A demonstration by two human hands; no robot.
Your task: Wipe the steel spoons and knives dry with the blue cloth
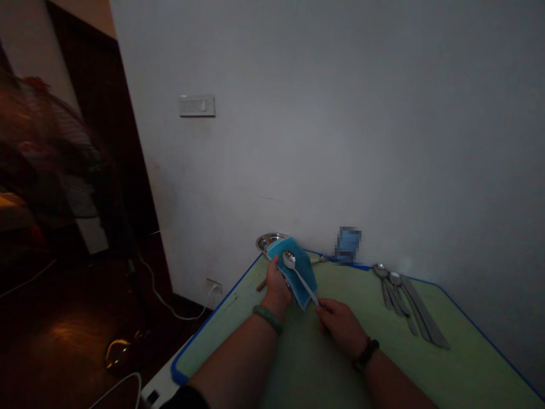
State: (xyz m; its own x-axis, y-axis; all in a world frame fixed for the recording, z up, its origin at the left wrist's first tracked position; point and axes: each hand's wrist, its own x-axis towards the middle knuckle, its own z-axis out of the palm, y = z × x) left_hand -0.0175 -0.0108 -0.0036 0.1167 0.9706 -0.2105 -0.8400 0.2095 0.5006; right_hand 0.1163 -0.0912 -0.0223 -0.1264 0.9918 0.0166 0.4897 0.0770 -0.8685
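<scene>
My left hand (277, 288) holds a folded blue cloth (307, 271) above the far left part of the table, its palm under the fabric. Against the cloth rests the bowl of a metal spoon (305, 284). The end of the spoon's handle is pinched in my right hand (340, 322). Behind the cloth stands a shiny metal bowl (264, 241), partly covered from view. A fork (320, 259) pokes out to the right of the cloth, and a brown stick-like handle (261, 285) shows at its left; what that belongs to is hidden.
Several metal spoons (395, 292) and flat long utensils (423, 315) lie on the right of the green table (460, 363) with blue edging. A blurred upright picture or screen (348, 245) stands by the wall. A standing fan (96, 165) and a white cable (170, 309) are at left.
</scene>
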